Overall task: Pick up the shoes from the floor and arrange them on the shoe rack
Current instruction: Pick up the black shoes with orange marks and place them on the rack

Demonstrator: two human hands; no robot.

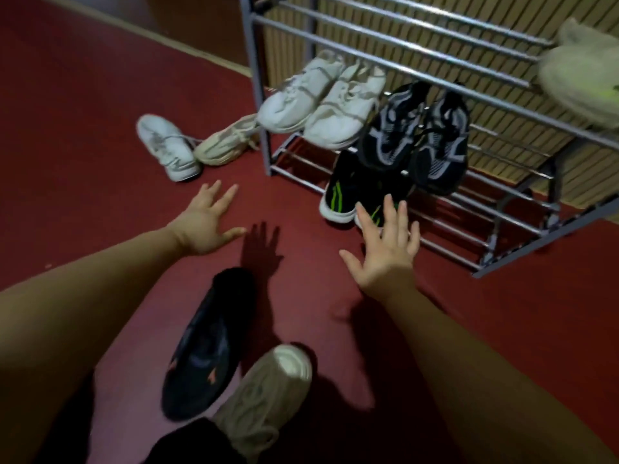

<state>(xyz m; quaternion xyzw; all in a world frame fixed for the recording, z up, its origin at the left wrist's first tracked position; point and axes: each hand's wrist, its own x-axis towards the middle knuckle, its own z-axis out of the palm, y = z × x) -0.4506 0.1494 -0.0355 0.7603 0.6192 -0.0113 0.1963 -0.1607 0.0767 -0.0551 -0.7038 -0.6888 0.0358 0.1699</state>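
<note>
Shoes and hands, left to right:

- White sneaker (167, 147): lying on the red floor (83, 128), left of the shoe rack (435, 51).
- Black shoe (204, 346): lying on the floor, nearest the onlooker.
- Left hand (207, 226): reaching over the floor, fingers spread wide, holding nothing.
- Tan shoe (224, 142): lying just beside the white sneaker, by the rack's leg.
- Second tan shoe (268, 390): sitting beside the black shoe.
- White pair (321, 98): resting side by side on the middle shelf.
- Green-striped shoes (338, 195): sitting on the lowest shelf.
- Right hand (385, 249): fingers spread wide, gripping nothing, tips overlapping one green-striped shoe; contact cannot be told.
- Black-and-grey pair (415, 135): resting on the middle shelf.
- Pale bag (582, 78): lying on the upper bars.
</note>
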